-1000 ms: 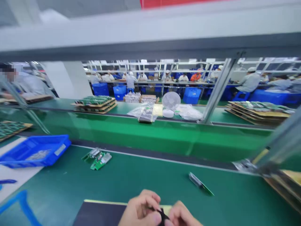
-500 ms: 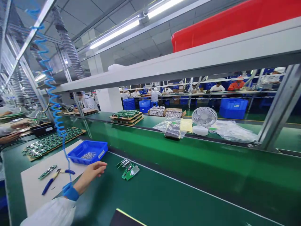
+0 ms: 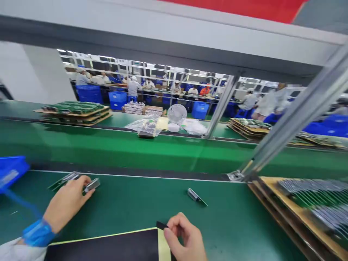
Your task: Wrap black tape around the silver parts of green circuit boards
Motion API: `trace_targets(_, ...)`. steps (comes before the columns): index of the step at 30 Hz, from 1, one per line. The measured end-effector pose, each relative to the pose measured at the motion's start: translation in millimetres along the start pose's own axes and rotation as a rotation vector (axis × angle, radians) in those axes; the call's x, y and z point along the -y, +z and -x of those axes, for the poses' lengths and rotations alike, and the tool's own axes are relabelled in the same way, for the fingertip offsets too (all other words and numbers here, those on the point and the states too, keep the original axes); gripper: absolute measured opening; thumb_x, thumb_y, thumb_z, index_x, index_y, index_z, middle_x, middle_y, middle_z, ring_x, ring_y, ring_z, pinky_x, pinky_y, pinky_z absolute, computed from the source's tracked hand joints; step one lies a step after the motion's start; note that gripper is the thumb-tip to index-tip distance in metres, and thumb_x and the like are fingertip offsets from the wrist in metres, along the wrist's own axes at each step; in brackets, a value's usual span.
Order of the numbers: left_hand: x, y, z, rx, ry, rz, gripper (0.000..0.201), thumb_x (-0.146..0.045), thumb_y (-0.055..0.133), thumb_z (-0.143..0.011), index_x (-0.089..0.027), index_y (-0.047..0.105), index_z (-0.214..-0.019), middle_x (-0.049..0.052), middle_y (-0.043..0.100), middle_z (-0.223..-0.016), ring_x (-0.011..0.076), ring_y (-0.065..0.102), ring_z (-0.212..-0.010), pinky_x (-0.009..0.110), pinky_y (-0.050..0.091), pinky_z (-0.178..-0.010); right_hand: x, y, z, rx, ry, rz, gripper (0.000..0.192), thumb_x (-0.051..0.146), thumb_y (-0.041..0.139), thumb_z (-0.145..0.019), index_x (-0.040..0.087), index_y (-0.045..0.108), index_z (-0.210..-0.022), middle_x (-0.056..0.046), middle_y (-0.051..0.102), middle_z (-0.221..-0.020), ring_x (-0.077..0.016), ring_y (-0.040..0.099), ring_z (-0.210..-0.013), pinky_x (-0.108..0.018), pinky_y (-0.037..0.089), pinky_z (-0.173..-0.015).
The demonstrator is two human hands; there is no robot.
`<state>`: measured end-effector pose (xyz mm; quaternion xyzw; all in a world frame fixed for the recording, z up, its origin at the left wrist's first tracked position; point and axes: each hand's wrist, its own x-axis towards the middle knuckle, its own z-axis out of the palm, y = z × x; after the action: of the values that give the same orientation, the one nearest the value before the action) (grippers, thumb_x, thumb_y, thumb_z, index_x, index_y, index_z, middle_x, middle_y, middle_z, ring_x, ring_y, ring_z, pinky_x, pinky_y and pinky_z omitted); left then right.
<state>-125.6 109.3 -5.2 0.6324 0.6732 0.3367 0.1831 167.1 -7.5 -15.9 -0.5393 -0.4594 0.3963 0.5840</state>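
Note:
My left hand (image 3: 67, 197), with a blue wrist strap (image 3: 38, 232), is closed around a small circuit board (image 3: 91, 185) with a silvery part on it. More board pieces (image 3: 63, 180) lie just behind that hand, partly hidden by it. In front of me my right hand (image 3: 187, 237) pinches a short black strip (image 3: 161, 225) between thumb and fingertips. The strip is at the corner of a black sheet (image 3: 108, 248) on yellow backing; whether it still sticks there I cannot tell. A separate small board (image 3: 197, 197) rests on the green bench beyond my right hand.
At the left edge stands a blue bin (image 3: 12, 170). Stacked cardboard trays (image 3: 288, 210) of boards fill the right side, beside a metal post (image 3: 293, 116). A fan (image 3: 177, 114), plastic bags (image 3: 143, 124) and board stacks (image 3: 76, 108) sit on the ledge behind; people work farther back.
The view has swung right and down. My left hand, empty before, now grips a circuit board. My right hand has come into view with the black strip.

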Motion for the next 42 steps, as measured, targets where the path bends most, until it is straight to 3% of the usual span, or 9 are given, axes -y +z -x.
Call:
trace_targets(4, -26, 15.9, 16, 0.103, -0.084, 0.128, 0.038, -0.044, 0.063, -0.057, -0.023, 0.048, -0.085, 0.002, 0.056, -0.072, 0.0267, 0.054, -0.071, 0.034, 0.041, -0.065, 10, 3, -3, -0.033, 0.066, 0.007, 0.012, 0.024, 0.059, -0.062, 0.019, 0.052, -0.053, 0.005, 0.039, -0.055, -0.0103, 0.036, -0.049, -0.023, 0.034, -0.049)
trace_targets(7, -69, 31.0, 48, 0.353, -0.124, 0.339, 0.06, -0.052, 0.058, -0.065, -0.022, 0.043, -0.114, 0.001, 0.061, -0.073, 0.0208, 0.057, -0.062, 0.031, 0.046, -0.057, 15, -3, -3, -0.043, 0.098, -0.013, 0.013, 0.027, 0.059, -0.064, 0.019, 0.053, -0.056, 0.004, 0.04, -0.056, -0.0111, 0.036, -0.051, -0.024, 0.035, -0.05)
trace_targets(8, -84, 36.7, 59, 0.513, -0.223, 0.533, 0.059, -0.047, 0.06, -0.069, -0.022, 0.041, -0.119, 0.001, 0.061, -0.075, 0.0203, 0.058, -0.068, 0.029, 0.046, -0.058, 16, -5, -3, -0.03, 0.113, -0.018, 0.014, 0.028, 0.059, -0.065, 0.019, 0.054, -0.057, 0.004, 0.041, -0.056, -0.0115, 0.037, -0.052, -0.024, 0.035, -0.051)
trace_targets(10, -110, 48.8, 78, 0.658, -0.374, 0.856, 0.057, -0.042, 0.066, -0.068, -0.019, 0.046, -0.116, 0.001, 0.06, -0.075, 0.018, 0.057, -0.073, 0.026, 0.046, -0.062, 18, -10, -4, 0.012, 0.152, -0.025, 0.016, 0.031, 0.061, -0.067, 0.019, 0.055, -0.059, 0.003, 0.043, -0.058, -0.0121, 0.039, -0.053, -0.024, 0.036, -0.051)
trace_targets(12, -125, 60.1, 91, 0.706, -0.438, 1.014, 0.052, -0.038, 0.07, -0.066, -0.018, 0.05, -0.109, 0.002, 0.061, -0.077, 0.016, 0.057, -0.075, 0.025, 0.044, -0.068, 19, -14, -4, 0.011, 0.193, -0.052, 0.018, 0.033, 0.064, -0.067, 0.019, 0.056, -0.061, 0.003, 0.044, -0.058, -0.0126, 0.041, -0.054, -0.024, 0.037, -0.052)
trace_targets(16, -127, 70.4, 105, 0.703, -0.402, 0.997, 0.05, -0.032, 0.074, -0.064, -0.018, 0.051, -0.105, 0.002, 0.063, -0.08, 0.014, 0.056, -0.072, 0.023, 0.041, -0.065, 20, -18, -2, 0.013, 0.255, -0.116, 0.022, 0.038, 0.069, -0.065, 0.019, 0.057, -0.063, 0.003, 0.046, -0.057, -0.0124, 0.041, -0.054, -0.023, 0.037, -0.051)
trace_targets(22, -124, 64.2, 111, 0.755, -0.332, 0.95, 0.059, -0.023, 0.069, -0.067, -0.02, 0.044, -0.12, 0.003, 0.06, -0.089, 0.0186, 0.056, -0.088, 0.028, 0.042, -0.078, 18, -17, 3, 0.14, 0.309, -0.136, 0.029, 0.042, 0.068, -0.066, 0.018, 0.053, -0.059, 0.004, 0.042, -0.057, -0.0117, 0.037, -0.054, -0.023, 0.033, -0.052)
trace_targets(30, -124, 67.1, 116, 0.781, -0.279, 0.973, 0.067, -0.007, 0.054, -0.057, -0.021, 0.043, -0.122, 0.007, 0.056, -0.1, 0.0214, 0.053, -0.097, 0.021, 0.039, -0.056, 17, 0, 16, 0.134, 0.133, 0.055, 0.016, 0.031, 0.059, -0.067, 0.02, 0.053, -0.056, 0.004, 0.041, -0.057, -0.0125, 0.038, -0.052, -0.026, 0.03, -0.051)
trace_targets(42, -130, 58.7, 116, 0.832, -0.279, 0.889, 0.069, -0.011, 0.05, -0.06, -0.02, 0.036, -0.127, 0.011, 0.053, -0.111, 0.02, 0.054, -0.097, 0.021, 0.041, -0.062, 15, 2, 19, 0.081, 0.048, 0.215, 0.015, 0.025, 0.053, -0.07, 0.022, 0.052, -0.056, 0.004, 0.038, -0.056, -0.0131, 0.038, -0.051, -0.027, 0.03, -0.052)
